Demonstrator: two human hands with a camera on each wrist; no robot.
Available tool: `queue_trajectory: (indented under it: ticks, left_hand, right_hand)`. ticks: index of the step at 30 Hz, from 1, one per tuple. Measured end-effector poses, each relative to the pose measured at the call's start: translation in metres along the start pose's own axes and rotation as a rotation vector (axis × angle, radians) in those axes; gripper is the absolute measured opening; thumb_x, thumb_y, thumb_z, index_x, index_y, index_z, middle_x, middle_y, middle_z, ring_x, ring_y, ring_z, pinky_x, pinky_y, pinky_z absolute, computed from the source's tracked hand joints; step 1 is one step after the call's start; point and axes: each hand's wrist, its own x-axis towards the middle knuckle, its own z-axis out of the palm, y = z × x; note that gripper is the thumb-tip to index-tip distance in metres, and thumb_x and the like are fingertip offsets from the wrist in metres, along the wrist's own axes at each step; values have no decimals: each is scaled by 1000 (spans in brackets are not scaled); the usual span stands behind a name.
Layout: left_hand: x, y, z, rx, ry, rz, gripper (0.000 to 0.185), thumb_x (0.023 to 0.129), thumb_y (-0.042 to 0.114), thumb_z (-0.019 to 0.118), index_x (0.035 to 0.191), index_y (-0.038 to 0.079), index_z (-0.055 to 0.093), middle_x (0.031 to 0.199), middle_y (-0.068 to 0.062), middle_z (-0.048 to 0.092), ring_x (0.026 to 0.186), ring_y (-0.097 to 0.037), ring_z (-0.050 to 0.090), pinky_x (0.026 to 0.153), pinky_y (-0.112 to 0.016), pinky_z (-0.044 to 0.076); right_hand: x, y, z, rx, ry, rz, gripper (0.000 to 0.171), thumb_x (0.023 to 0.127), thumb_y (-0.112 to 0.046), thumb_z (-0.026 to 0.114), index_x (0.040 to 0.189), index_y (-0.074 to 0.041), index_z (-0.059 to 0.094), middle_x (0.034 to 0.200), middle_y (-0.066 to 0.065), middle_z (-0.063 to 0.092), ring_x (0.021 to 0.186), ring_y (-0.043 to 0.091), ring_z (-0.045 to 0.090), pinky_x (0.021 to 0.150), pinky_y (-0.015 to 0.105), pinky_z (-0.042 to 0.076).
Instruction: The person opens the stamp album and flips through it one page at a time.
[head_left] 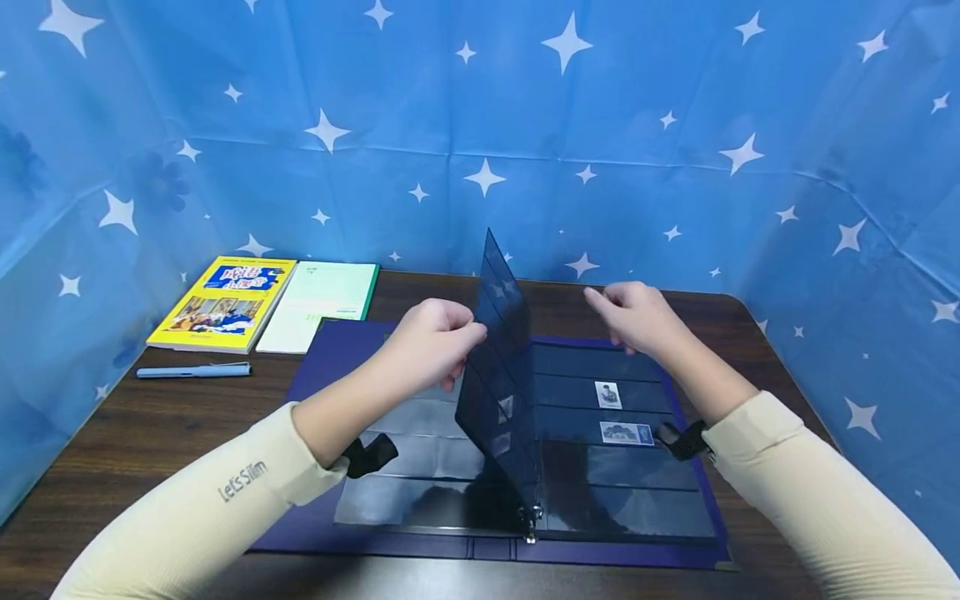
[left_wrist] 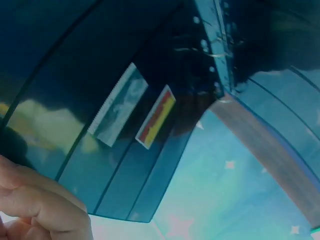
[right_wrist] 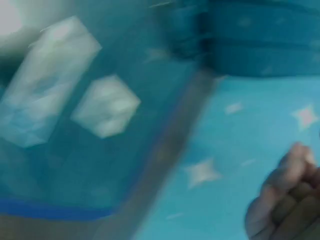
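Note:
A purple stamp album point(head_left: 300, 529) lies spread out, with clear-strip pages on metal rings point(head_left: 531, 521). One dark page point(head_left: 495, 350) stands nearly upright at the middle, its outer edge pinched by my left hand point(head_left: 433, 340). Two stamps show on that page in the left wrist view: a greenish stamp point(left_wrist: 119, 106) and a red-and-yellow stamp point(left_wrist: 156, 117). Over the far part of the right-hand page point(head_left: 645, 504) hovers my right hand point(head_left: 636, 317), fingers loosely bent and holding nothing visible. Below it, that page carries a small portrait stamp point(head_left: 608, 395) and a wider stamp point(head_left: 627, 433).
At the back left, a yellow book point(head_left: 202, 331) lies beside a pale green-edged notebook point(head_left: 322, 292). A light blue pen point(head_left: 193, 370) lies in front of them on the dark wooden table point(head_left: 97, 450). Behind hangs a blue star-patterned curtain point(head_left: 420, 100).

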Motion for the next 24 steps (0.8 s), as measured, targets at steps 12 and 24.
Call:
queue_trajectory:
  ticks: [12,24]
  left_hand:
    - [-5,-1,0,55,-3,116,38,97,15,48,60,7,45,48,-8,49,43,-24,54,42,-30,34]
    - [-24,-14,-16,75,24,81,37,96,17,50,61,7,46,50,-8,49,44,-24,53,41,-30,34]
  right_hand:
    - [-32,129,47,-318,-238,329,53,90,-48,58,93,4,53,73,13,54,56,22,57,49,35,50]
    - [-32,132,47,-286,-182,358,61,82,-53,65,91,5,49,73,13,52,56,22,56,49,34,50]
